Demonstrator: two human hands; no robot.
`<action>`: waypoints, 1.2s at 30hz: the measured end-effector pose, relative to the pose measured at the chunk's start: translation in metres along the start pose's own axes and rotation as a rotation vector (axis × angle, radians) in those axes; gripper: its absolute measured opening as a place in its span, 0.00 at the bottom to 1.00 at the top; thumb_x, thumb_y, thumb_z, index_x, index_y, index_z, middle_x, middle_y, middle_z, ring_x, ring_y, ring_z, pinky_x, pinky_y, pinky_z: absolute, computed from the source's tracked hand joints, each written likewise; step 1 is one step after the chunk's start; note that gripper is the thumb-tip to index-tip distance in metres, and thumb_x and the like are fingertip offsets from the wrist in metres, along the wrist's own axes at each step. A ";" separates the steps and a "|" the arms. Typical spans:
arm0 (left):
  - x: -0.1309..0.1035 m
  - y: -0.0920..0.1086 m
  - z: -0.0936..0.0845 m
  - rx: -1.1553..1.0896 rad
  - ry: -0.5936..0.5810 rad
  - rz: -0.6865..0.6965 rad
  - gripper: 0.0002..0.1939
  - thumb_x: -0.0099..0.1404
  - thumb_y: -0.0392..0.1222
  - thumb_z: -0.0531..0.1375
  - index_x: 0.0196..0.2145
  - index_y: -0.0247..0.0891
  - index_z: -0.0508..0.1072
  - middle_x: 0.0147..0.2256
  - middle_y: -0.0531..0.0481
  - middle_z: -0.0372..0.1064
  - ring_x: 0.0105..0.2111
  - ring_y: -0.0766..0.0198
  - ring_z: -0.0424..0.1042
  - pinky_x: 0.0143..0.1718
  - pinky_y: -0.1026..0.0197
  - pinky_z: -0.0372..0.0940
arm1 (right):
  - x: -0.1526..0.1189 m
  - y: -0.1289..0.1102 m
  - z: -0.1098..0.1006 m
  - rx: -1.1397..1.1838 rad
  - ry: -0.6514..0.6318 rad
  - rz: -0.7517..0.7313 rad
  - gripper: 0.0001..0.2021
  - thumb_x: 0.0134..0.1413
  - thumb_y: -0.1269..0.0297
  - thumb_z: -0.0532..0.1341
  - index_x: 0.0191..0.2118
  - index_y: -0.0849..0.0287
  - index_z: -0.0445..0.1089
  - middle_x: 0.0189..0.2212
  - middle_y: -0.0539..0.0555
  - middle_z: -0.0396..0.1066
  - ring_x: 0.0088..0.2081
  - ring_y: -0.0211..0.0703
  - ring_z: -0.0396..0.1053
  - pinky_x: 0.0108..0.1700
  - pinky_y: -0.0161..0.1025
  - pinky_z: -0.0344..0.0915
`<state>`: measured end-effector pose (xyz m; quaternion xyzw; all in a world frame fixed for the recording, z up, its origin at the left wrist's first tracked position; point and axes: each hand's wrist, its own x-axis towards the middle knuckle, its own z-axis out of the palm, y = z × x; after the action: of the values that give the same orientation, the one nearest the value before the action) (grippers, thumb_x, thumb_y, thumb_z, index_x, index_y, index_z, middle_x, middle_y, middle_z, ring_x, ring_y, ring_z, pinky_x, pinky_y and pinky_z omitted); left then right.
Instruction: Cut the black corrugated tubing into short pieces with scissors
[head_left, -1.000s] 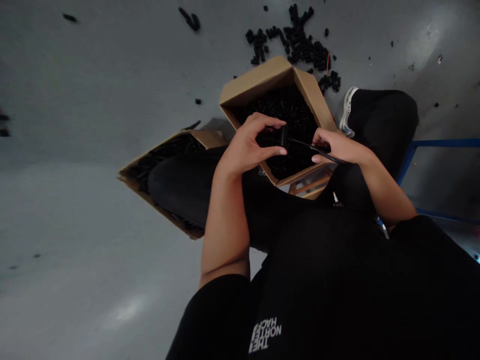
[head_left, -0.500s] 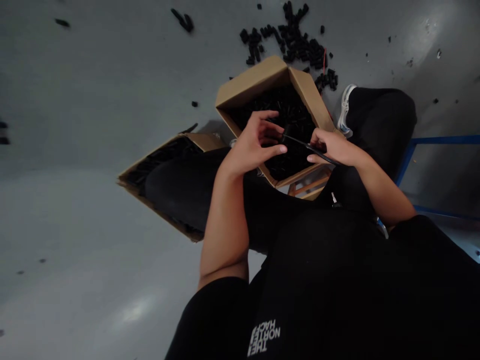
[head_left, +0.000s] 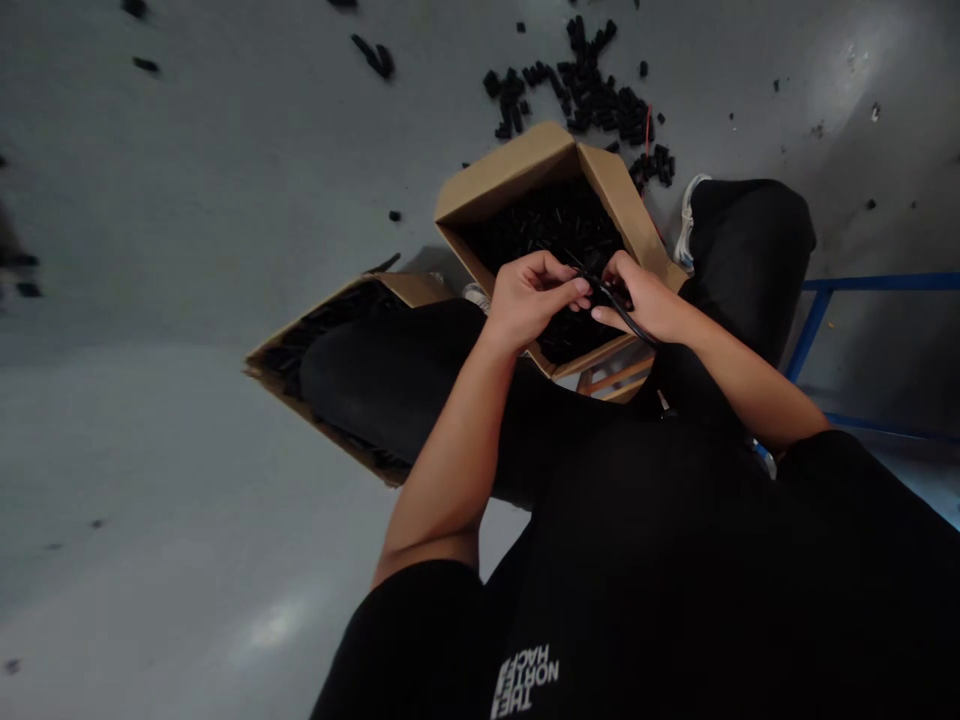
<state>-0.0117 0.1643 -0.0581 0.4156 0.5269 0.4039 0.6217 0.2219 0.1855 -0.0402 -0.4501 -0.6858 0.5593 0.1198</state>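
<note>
Over the cardboard box (head_left: pixel 510 170), my left hand (head_left: pixel 529 300) is closed in a pinch, thumb against fingers. A small black piece appears to be between the fingertips, mostly hidden. Close beside it, my right hand (head_left: pixel 649 300) is wrapped round black-handled scissors (head_left: pixel 626 318). Their thin blades point at the left fingertips, and the curved handle shows below the palm. Many small black pieces (head_left: pixel 551 215) fill the box beneath both hands.
A second cardboard box (head_left: pixel 322 435) with black pieces is at the left, partly under my leg (head_left: pixel 375 360). Black tube-like pieces (head_left: pixel 600 100) lie scattered on the floor beyond the boxes. A blue metal frame (head_left: pixel 814 330) stands at the right.
My left fingers have gone from spread to pinched and moved slightly right. My right hand with the scissors has moved left, bringing the hands close together.
</note>
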 end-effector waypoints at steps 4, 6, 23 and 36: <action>-0.003 0.004 -0.002 -0.059 0.005 -0.081 0.31 0.56 0.62 0.83 0.32 0.41 0.69 0.31 0.49 0.81 0.29 0.60 0.83 0.33 0.60 0.78 | -0.002 -0.008 0.001 -0.002 0.046 -0.014 0.28 0.58 0.40 0.73 0.45 0.51 0.59 0.37 0.48 0.68 0.37 0.44 0.64 0.44 0.45 0.64; -0.003 0.007 -0.006 -0.077 0.026 -0.123 0.32 0.57 0.63 0.82 0.32 0.41 0.69 0.32 0.49 0.81 0.28 0.61 0.83 0.32 0.61 0.78 | -0.003 -0.012 -0.001 0.000 0.066 -0.022 0.27 0.58 0.39 0.72 0.43 0.50 0.59 0.34 0.47 0.67 0.36 0.44 0.63 0.44 0.44 0.64; -0.004 -0.002 -0.027 -0.046 -0.120 -0.306 0.26 0.64 0.66 0.73 0.34 0.42 0.72 0.26 0.52 0.67 0.22 0.66 0.66 0.26 0.60 0.68 | -0.016 -0.006 -0.005 0.010 0.053 -0.014 0.23 0.58 0.48 0.73 0.39 0.50 0.58 0.30 0.45 0.67 0.32 0.41 0.62 0.41 0.44 0.64; 0.048 0.006 -0.010 1.349 -0.370 -0.280 0.18 0.80 0.46 0.58 0.58 0.37 0.81 0.59 0.32 0.78 0.63 0.35 0.77 0.66 0.36 0.72 | -0.041 -0.035 -0.034 -0.342 -0.185 0.159 0.14 0.74 0.56 0.67 0.57 0.56 0.72 0.55 0.58 0.81 0.46 0.49 0.80 0.40 0.41 0.58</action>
<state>-0.0165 0.2127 -0.0690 0.7000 0.5962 -0.1710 0.3541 0.2513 0.1779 0.0158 -0.4631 -0.7412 0.4814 -0.0663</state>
